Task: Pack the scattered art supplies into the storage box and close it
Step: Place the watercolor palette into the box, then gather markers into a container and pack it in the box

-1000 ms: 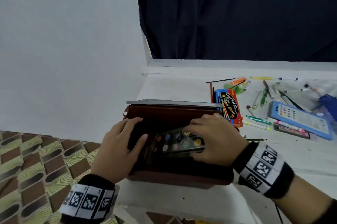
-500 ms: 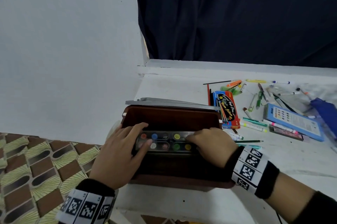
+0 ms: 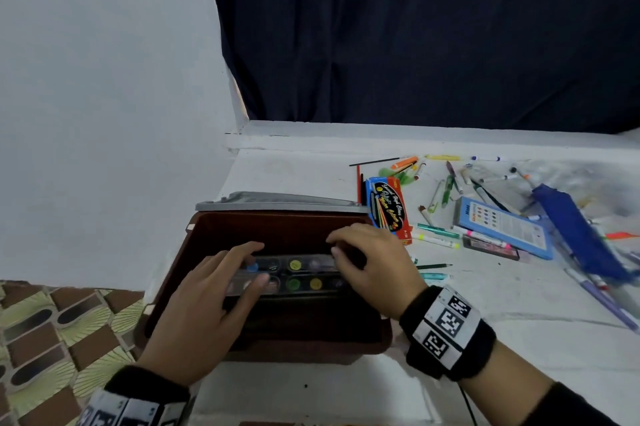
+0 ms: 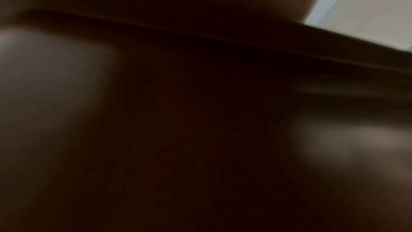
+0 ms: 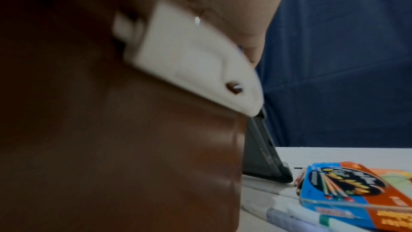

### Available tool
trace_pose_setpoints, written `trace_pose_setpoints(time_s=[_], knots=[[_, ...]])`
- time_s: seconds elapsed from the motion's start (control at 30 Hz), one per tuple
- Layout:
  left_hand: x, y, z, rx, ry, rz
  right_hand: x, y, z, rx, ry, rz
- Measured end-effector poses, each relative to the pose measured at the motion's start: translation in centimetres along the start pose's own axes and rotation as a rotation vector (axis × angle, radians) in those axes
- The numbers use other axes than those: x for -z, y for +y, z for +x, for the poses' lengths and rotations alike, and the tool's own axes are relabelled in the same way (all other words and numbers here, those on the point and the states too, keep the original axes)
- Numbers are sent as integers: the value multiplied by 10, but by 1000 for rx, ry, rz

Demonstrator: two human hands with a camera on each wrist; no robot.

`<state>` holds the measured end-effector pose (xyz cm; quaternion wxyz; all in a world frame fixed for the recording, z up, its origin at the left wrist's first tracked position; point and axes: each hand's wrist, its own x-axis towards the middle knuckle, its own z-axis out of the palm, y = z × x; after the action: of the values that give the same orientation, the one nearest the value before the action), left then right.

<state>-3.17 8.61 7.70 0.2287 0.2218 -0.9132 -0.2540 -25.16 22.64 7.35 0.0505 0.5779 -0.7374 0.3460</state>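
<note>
My left hand (image 3: pixel 194 307) lies flat, fingers nearly straight, on the left end of the clear plastic paint palette (image 3: pixel 294 275). My right hand (image 3: pixel 375 268) curls its fingers over the right end. The palette, with its round colour wells, sits inside the glossy brown storage box (image 3: pixel 277 228) at lower centre. Its grey lid (image 3: pixel 277 200) stands open behind. Right of it lie a glossy coloured-pencil pack (image 3: pixel 389 210) and scattered markers (image 3: pixel 438 238).
</note>
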Motion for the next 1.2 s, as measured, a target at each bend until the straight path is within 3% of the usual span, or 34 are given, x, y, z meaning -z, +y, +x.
trace_pose_setpoints(time_s=[0.13, 0.37, 0.57, 0.77, 1.0, 1.1, 1.2], knots=[[-24, 43, 8, -63, 72, -133, 38, 15, -19, -18, 148, 103], [-92, 133, 37, -108, 124, -389, 120, 82, -86, -138, 270, 172], [-186, 209, 60, -33, 54, -595, 191, 173, -156, -344, 273, 186], [-250, 265, 90, 57, -48, -641, 242, 251, -187, -402, 181, 30], [-300, 271, 162, 73, -191, -455, 252, 318, -179, -450, -105, -140], [-312, 248, 207, 67, -236, -243, 246, 330, -159, -453, -196, -112], [-311, 218, 241, 194, -212, 39, 237, 337, -133, -383, -262, -91]])
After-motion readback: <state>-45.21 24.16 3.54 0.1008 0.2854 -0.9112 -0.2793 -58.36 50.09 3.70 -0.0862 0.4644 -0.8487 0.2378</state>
